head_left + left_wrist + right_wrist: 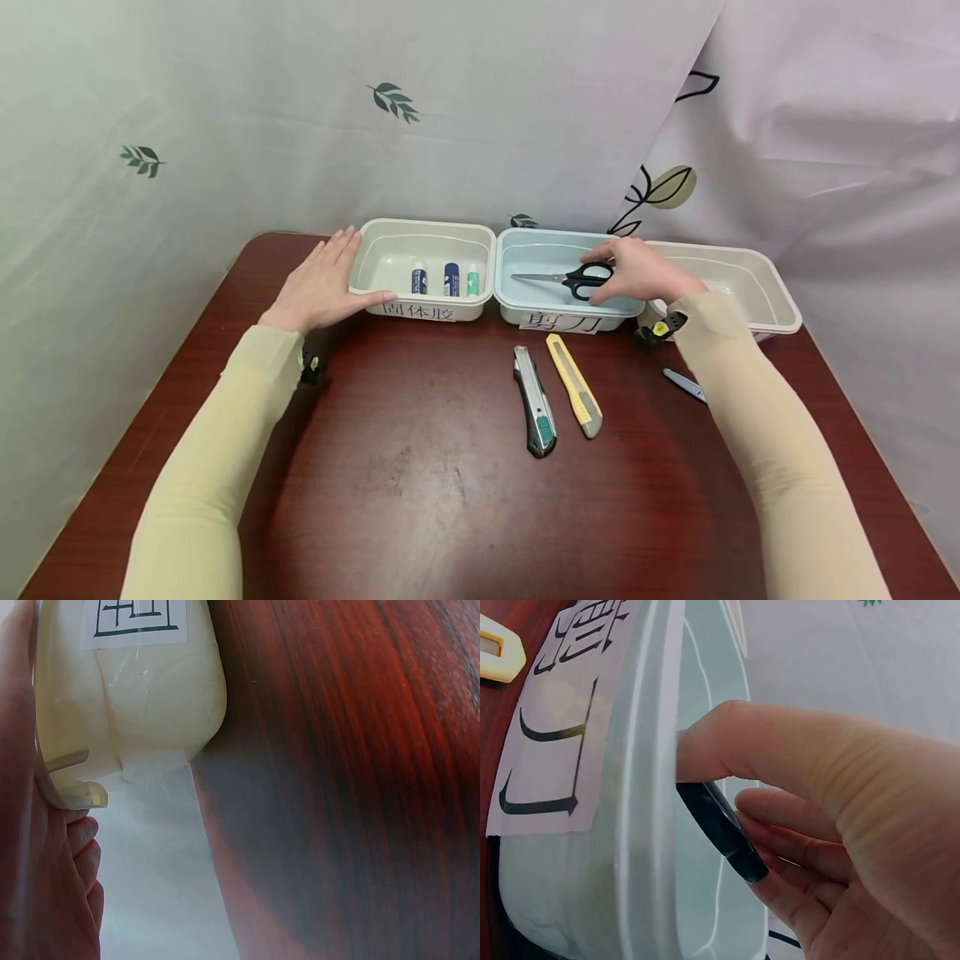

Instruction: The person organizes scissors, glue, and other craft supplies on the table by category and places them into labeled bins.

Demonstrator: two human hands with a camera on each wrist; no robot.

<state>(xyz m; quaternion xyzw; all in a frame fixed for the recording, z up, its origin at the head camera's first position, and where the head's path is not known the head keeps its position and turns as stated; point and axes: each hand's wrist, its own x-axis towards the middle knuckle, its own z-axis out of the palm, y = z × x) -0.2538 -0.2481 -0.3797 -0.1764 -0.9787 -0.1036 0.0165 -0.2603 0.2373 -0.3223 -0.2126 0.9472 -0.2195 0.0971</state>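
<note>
My left hand [330, 275] lies flat against the left wall of a cream bin [427, 227], fingers straight and thumb along its labelled front. The left wrist view shows the hand [45, 900] beside the cream bin's corner [150, 690]. Three glue sticks [450, 279] stand inside the bin. My right hand [609, 271] reaches into the light blue bin [525, 315] and pinches the black handle of a pair of scissors [570, 279], blades pointing left. In the right wrist view, thumb and fingers [780, 810] clamp the scissors handle [724, 829] just inside the blue bin's rim [641, 787].
A third cream bin [750, 267] stands at the right. On the dark red table [420, 500] lie a grey-green utility knife [535, 402] and a yellow one [573, 385]. A small blue-grey tool [684, 384] is partly hidden by my right forearm. Curtains hang behind.
</note>
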